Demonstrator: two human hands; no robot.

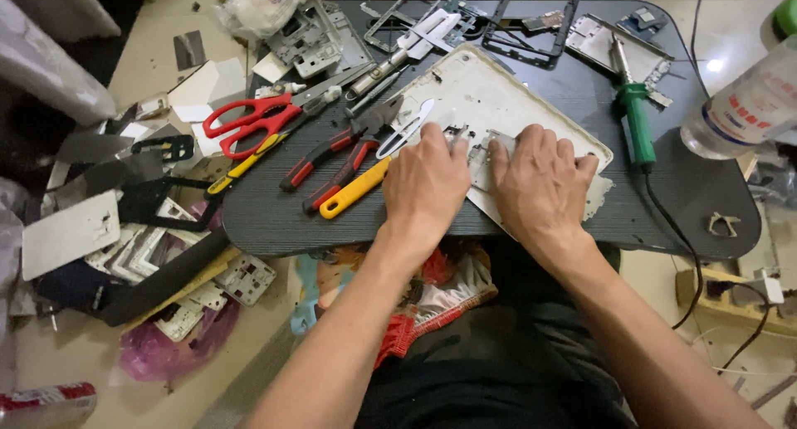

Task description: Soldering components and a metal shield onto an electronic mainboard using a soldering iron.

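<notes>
I see both hands — left hand (pixel 425 184), right hand (pixel 540 184) — pressing curled fingers onto a white metal panel (pixel 473 89) on the dark tabletop (pixel 266 221), gripping nothing.

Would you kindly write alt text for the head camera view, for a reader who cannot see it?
Seen from above, a person's left hand and right hand press side by side on a flat, scuffed white metal back panel lying on a dark low table. Red-handled scissors, red-and-black pliers and a green-handled soldering iron lie around it.
</notes>
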